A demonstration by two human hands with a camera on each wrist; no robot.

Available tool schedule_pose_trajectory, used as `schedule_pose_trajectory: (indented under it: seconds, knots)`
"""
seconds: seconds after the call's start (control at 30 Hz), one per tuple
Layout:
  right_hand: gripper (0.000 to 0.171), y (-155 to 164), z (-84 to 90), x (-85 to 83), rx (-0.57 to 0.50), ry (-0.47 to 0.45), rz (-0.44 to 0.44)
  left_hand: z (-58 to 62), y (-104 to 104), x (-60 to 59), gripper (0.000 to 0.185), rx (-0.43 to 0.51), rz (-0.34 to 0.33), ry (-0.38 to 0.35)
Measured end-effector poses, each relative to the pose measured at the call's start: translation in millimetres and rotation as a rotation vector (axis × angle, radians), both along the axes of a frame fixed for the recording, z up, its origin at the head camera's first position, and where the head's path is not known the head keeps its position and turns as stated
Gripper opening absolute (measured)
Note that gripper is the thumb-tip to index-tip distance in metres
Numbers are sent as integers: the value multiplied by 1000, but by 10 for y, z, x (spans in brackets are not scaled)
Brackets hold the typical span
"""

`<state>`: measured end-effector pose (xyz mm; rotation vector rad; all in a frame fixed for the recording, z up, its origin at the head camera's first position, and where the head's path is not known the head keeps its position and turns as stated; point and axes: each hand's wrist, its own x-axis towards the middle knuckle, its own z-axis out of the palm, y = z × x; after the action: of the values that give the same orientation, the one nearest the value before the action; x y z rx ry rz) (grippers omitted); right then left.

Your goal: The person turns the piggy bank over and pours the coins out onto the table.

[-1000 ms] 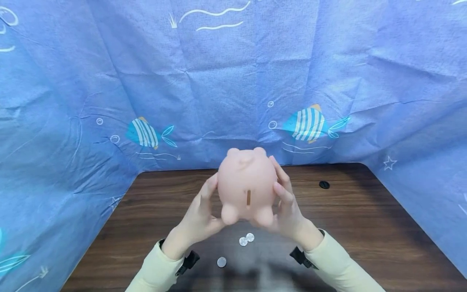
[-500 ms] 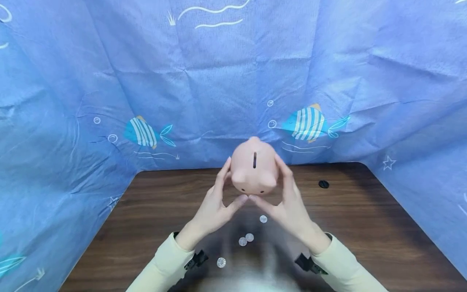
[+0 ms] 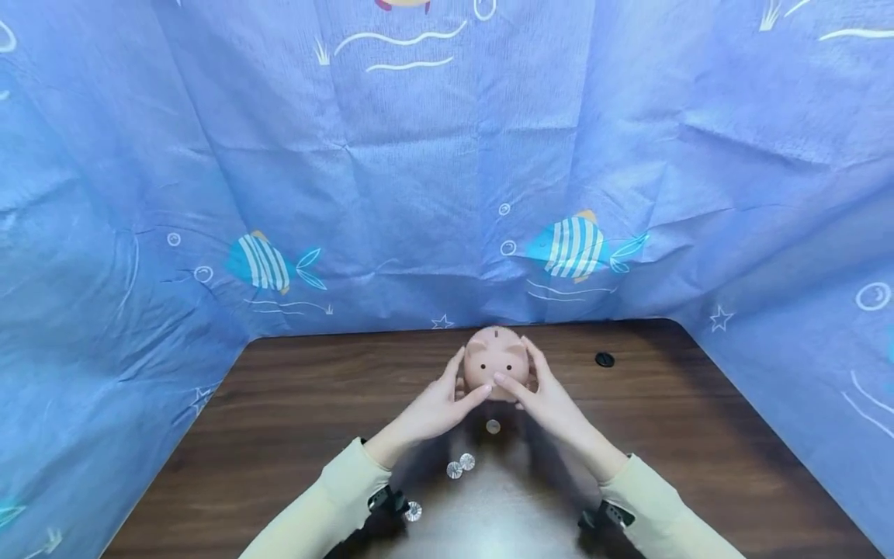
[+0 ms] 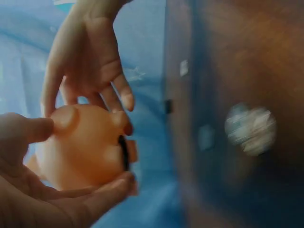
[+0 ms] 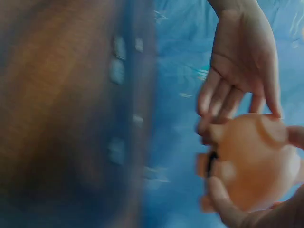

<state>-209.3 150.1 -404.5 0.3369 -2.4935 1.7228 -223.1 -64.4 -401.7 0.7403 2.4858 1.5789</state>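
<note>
Both hands around piggy bank

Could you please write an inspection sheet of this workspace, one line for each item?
Surface: dark wooden table, bare wood at its left.
Job's things: pink piggy bank held between both hands, face toward the camera, slot on top.
Clutter: four coins lying on the table in front of the piggy bank; small black round item at the right rear.
Grippers: left hand and right hand grip the piggy bank's sides.
Cables: nothing seen.
Surroundings: blue cloth with a fish print hangs behind and on both sides.
</note>
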Motion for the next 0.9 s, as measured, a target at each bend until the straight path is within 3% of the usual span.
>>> schedule_pose_trajectory:
  seconds: [0.07,0.2,0.27,0.33,0.37,0.5,0.57,0.63,0.9]
  knots:
    - [89,44,99,47,-5,220,-10,151,37,31,90,55,-30,150]
    - [92,130,310,59,-67,838,13,442,102,90,99,164,-93,540]
    - [95,163,315,25,-100,983,46,457,144,87,101,196,-118,613]
    - [86,178,236,3,-143,883,56,360,193,51,97,209,-117,540]
    - [81,182,175,-2,-158,751,40,284,214,29,93,204,-104,446]
    - [71,173,-111,-31,-139,46,-14,-62,268,-75,82,118,-11,-47]
    - [70,170,-212,-67,-109,-162,-27,-183,277,-109,85,44,23,-198]
    - [70,178,-269,-107,-101,-234,-22,-245,286,-136,89,2,24,-250]
    - [76,226,-224,-216,-103,-269,12,-222,290,-202,91,-4,13,-244]
